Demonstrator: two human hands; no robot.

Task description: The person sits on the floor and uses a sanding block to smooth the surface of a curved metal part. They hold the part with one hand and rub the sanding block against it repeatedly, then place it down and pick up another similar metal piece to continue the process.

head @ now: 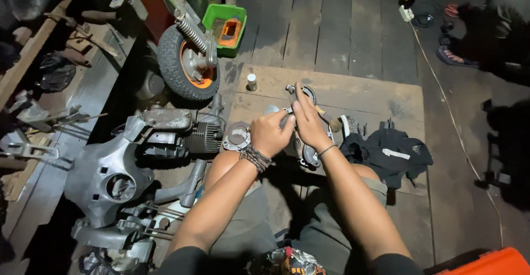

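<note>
My left hand (270, 133) and my right hand (309, 121) meet over a wooden board (364, 95), both closed on a small grey metal engine part (298, 97) held up between them. The right fingers pinch its upper end; the left fist grips a thin metal piece at its lower side. A braided band circles my left wrist and a thin bracelet my right. Below the hands lie more metal parts (309, 154), partly hidden by my arms.
A small wheel with an orange hub and spring (187, 59) leans at the back. An engine block (185, 134) and a grey scooter body panel (107, 178) lie left. Also here: green tray (226, 24), small white bottle (252, 82), black cloth (389, 153), a white cable (447, 109), orange case (491, 264).
</note>
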